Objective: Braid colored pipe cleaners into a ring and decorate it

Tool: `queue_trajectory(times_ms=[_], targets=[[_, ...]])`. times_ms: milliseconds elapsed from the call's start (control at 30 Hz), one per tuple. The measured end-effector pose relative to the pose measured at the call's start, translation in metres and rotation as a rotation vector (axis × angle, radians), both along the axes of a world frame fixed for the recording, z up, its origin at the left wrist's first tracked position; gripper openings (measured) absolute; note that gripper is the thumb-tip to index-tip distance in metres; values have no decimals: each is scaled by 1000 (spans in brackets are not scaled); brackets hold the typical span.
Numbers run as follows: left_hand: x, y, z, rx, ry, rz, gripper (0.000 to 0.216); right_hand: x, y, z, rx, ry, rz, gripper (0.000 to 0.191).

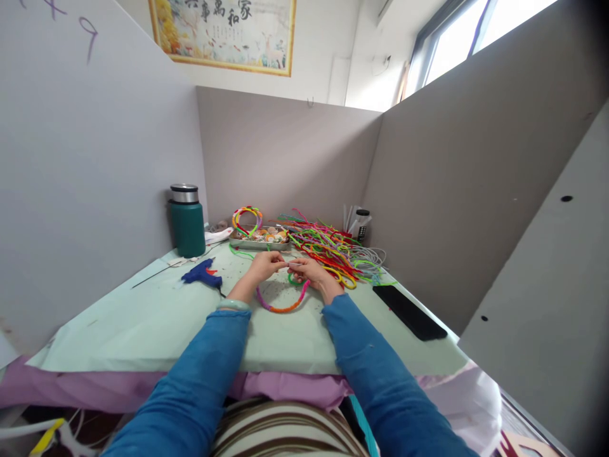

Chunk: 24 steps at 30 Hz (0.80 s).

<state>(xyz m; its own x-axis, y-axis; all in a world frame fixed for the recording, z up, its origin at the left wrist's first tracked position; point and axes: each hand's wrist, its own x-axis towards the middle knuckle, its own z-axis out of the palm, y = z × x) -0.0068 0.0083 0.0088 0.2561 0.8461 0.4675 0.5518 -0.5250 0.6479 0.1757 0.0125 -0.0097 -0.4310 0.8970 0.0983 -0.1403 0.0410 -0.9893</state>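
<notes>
Both my hands meet over the middle of the table. My left hand [264, 265] is closed, pinching one end of a curved hoop wrapped in multicoloured pipe cleaners [280, 307]. My right hand [308, 271] is closed on the hoop's other end, fingers pinched against a thin pale strand between the two hands. The hoop's loop hangs toward me, resting on the pale green table cover [143, 317]. A jade-coloured bangle [233, 304] sits on my left wrist.
A pile of loose pipe cleaners [333, 244] lies behind my right hand. A tray [259, 241] with small pieces and a finished coloured hoop [246, 219] stands behind. A blue glue gun [202, 275], a green flask [187, 221] and a black phone [409, 312] flank the hands.
</notes>
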Motion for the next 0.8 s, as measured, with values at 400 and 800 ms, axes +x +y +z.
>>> queue_trajectory(times_ms=[400, 800], targets=[[3, -11, 7, -234, -90, -43, 35, 4, 3, 1, -51, 24, -16, 28], [3, -28, 18, -360, 27, -142, 45, 8, 6, -1, -21, -11, 11, 26]])
